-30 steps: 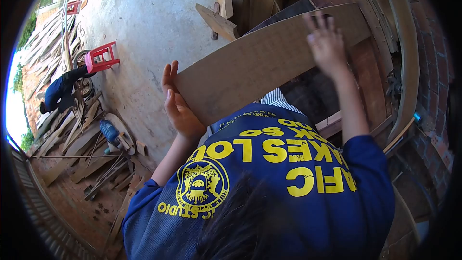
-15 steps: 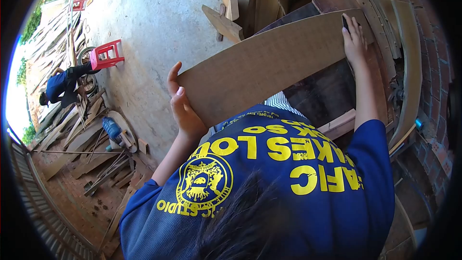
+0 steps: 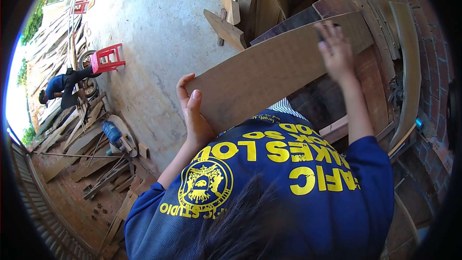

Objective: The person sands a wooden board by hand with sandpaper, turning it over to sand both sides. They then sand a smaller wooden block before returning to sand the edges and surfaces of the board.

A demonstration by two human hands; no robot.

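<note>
Back from the board's far end, the right hand [image 3: 339, 55] has come toward the middle over the last half second, while the left hand [image 3: 196, 121] has stayed at the near end.

Head view: the board [image 3: 269, 72], long and slightly curved, slants from near the wearer's shirt [image 3: 269, 188] out over a dark wooden surface [image 3: 317, 98], which seems to support its far part. Whether its lower edge touches the shirt is hard to tell. The left hand grasps the end, thumb along the edge and fingers curled round the upper corner, probably to keep the board from sliding. The right hand lies over the board's upward face, its fingers blurred; something dark [image 3: 319, 32] shows beneath them, but I cannot tell whether they grip it or merely press it flat. Such a broad, face-up placing presumably leaves that surface within easy reach.
</note>
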